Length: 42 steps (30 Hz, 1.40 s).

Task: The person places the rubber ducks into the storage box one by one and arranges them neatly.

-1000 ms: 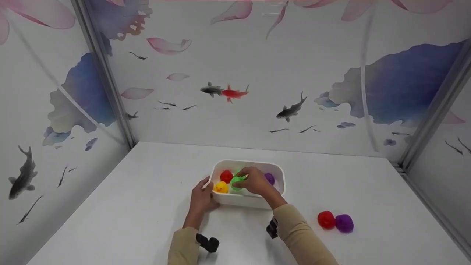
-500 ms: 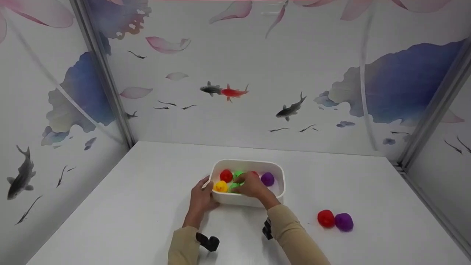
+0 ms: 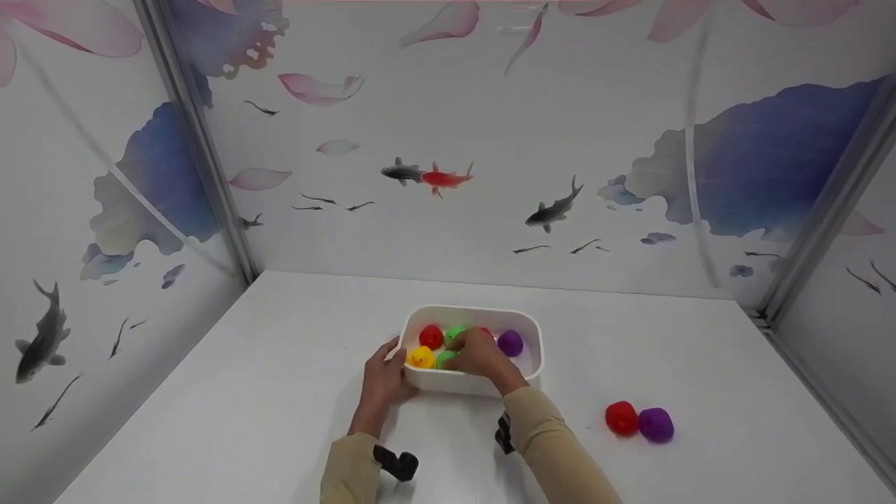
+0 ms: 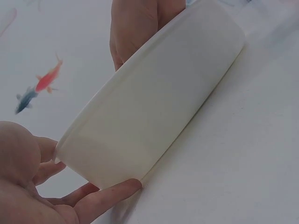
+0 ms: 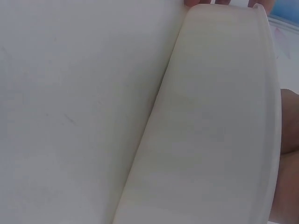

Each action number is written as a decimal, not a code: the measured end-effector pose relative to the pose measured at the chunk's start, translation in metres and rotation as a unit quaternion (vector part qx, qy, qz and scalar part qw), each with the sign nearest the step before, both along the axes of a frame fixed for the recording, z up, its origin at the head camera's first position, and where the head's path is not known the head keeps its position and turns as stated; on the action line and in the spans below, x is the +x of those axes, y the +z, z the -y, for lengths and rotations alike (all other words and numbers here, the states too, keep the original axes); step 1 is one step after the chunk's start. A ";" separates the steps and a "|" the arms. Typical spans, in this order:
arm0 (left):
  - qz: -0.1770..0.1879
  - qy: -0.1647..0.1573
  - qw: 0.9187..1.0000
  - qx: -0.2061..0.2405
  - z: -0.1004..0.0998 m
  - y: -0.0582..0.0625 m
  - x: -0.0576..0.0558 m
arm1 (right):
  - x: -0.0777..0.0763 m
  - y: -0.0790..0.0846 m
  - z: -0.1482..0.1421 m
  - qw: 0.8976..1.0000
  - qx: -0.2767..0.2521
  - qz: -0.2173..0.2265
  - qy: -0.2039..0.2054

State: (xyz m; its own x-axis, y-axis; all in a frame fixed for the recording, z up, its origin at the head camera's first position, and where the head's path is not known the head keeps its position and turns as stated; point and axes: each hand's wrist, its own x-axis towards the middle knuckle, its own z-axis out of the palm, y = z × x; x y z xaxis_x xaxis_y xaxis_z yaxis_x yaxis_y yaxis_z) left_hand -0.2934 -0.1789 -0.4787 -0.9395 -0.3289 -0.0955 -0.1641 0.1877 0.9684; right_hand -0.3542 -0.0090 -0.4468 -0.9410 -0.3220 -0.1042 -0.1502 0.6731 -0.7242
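Note:
A white plastic bin stands on the table with small rubber ducks inside. My left hand grips its left end, thumb low along the side and other fingers toward the rim, as the left wrist view shows. Inside the bin, my right hand pinches a green duck near the front wall, partly covered by the fingers. Beside that lies a yellow duck. Behind them are a red duck and another green duck. A purple duck sits toward the right end.
On the white table, right of the bin, a red duck and a purple duck lie side by side. Another red piece shows behind the right hand. Printed panels with fish and petals wall in the table's back and sides.
My right hand has lowered the green duck toward the bin's front floor, uncovering the other green duck and more of the purple one. The left hand stays on the bin.

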 end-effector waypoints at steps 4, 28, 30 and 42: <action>-0.008 -0.007 1.000 -0.020 -0.002 -0.002 0.001 | -0.001 -0.002 -0.002 1.000 -0.003 -0.010 0.000; 0.028 -0.005 1.000 0.008 0.001 -0.003 -0.001 | 0.036 0.063 -0.045 0.994 -0.020 -0.083 0.063; 0.026 -0.006 1.000 0.010 0.001 -0.003 0.000 | 0.042 0.065 -0.053 0.993 -0.035 -0.091 0.067; 0.018 -0.009 1.000 0.011 -0.001 -0.001 0.001 | 0.074 0.067 -0.118 0.986 -0.090 -0.114 0.080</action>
State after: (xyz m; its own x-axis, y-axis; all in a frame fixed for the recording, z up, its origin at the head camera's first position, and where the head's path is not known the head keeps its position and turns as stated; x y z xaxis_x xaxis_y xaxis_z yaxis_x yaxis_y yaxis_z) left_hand -0.2926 -0.1781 -0.4798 -0.9411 -0.3094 -0.1366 -0.1962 0.1705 0.9656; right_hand -0.2800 0.1095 -0.3798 -0.8691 -0.4622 0.1763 -0.4162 0.4907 -0.7655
